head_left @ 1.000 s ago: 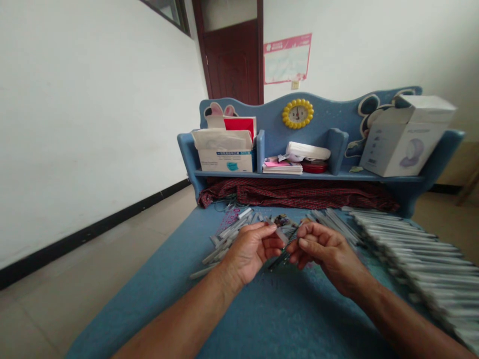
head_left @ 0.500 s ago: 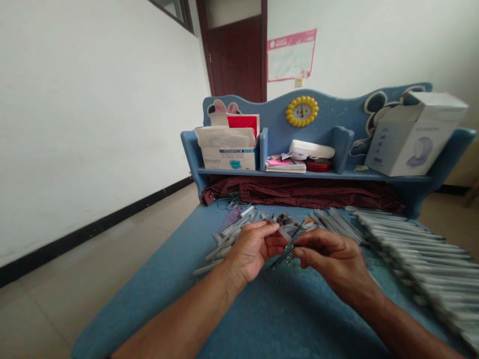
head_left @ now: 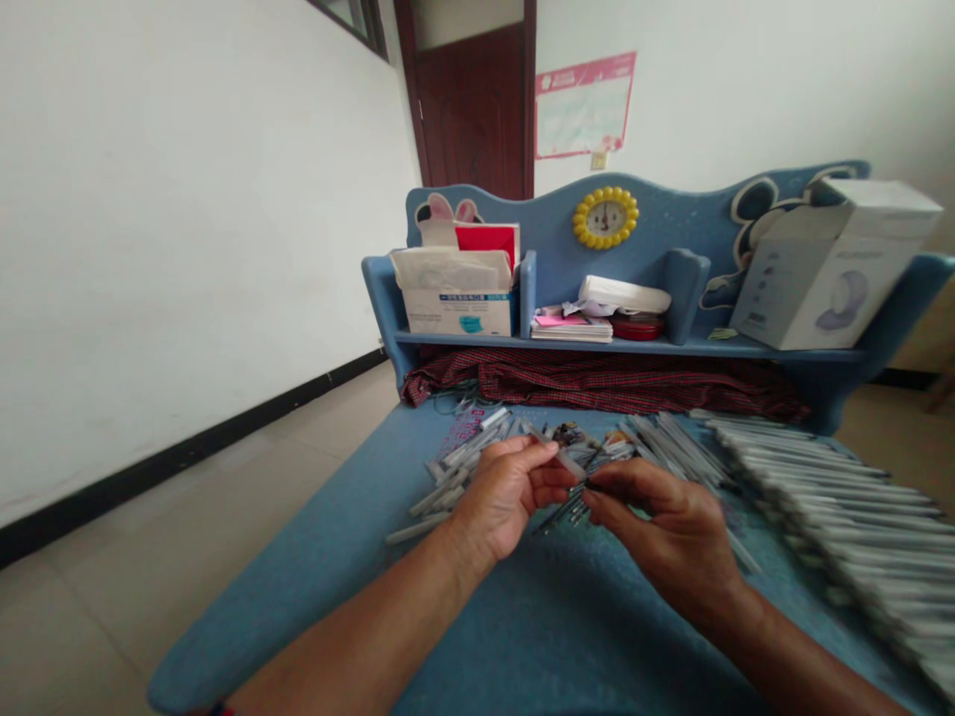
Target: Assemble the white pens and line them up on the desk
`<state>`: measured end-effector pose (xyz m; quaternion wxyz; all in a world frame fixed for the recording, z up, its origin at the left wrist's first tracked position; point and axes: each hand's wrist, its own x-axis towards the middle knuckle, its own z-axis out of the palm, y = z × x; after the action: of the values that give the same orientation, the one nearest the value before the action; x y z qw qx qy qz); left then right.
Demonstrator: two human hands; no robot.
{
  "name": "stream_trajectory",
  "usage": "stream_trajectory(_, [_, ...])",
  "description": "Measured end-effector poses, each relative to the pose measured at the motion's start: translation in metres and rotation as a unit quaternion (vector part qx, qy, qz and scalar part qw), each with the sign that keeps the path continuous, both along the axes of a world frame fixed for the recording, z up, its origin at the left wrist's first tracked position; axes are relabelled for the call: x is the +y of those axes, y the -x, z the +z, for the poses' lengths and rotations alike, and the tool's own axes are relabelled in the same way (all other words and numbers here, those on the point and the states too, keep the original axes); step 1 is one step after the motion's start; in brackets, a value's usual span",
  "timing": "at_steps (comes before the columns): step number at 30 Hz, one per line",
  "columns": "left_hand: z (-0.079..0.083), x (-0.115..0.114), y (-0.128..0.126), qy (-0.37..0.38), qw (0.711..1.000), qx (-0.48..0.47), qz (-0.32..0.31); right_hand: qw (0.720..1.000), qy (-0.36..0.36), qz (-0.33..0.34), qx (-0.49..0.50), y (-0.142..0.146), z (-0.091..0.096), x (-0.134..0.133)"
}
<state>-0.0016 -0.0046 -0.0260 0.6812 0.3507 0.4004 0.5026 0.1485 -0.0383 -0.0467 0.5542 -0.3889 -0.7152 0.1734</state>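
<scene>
My left hand (head_left: 507, 492) holds a translucent pen barrel (head_left: 568, 463) between thumb and fingers, tilted down to the right. At the barrel's lower end, my right hand (head_left: 664, 517) pinches a small dark piece (head_left: 588, 484), mostly covered by the fingertips; its kind does not show clearly. The two hands almost meet there. Beneath them lies a bunch of thin dark pen refills (head_left: 556, 519). Loose whitish barrels (head_left: 452, 485) are scattered to the left of my left hand, and more grey barrels (head_left: 671, 446) lie behind my right hand.
A long row of stacked pens (head_left: 843, 507) covers the right of the blue table (head_left: 313, 557). Behind it, a checked cloth (head_left: 597, 383) lies under a blue shelf (head_left: 463, 341). The shelf bears a mask box (head_left: 459, 311), papers (head_left: 571, 332) and a white carton (head_left: 806, 278).
My right hand has come slightly closer to the left, bringing the dark piece to the barrel's end. My left hand keeps its hold. The view has shifted a little.
</scene>
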Motion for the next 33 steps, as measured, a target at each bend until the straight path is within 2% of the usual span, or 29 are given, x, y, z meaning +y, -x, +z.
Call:
stream_trajectory(11, [-0.0013, 0.001, -0.0003, -0.005, 1.0, 0.009, 0.01, 0.999, -0.001, -0.027, -0.021, -0.0012, 0.0004, 0.0006])
stream_trajectory(25, [-0.0031, -0.0013, -0.0023, -0.043, 0.998, 0.042, 0.007, 0.999, -0.006, -0.028, -0.033, -0.0013, 0.0012, 0.0003])
stream_trajectory(33, [-0.0015, -0.0024, -0.0017, -0.042, 0.998, 0.05, 0.017, 0.995, -0.054, -0.046, -0.073, -0.0017, 0.0036, -0.0005])
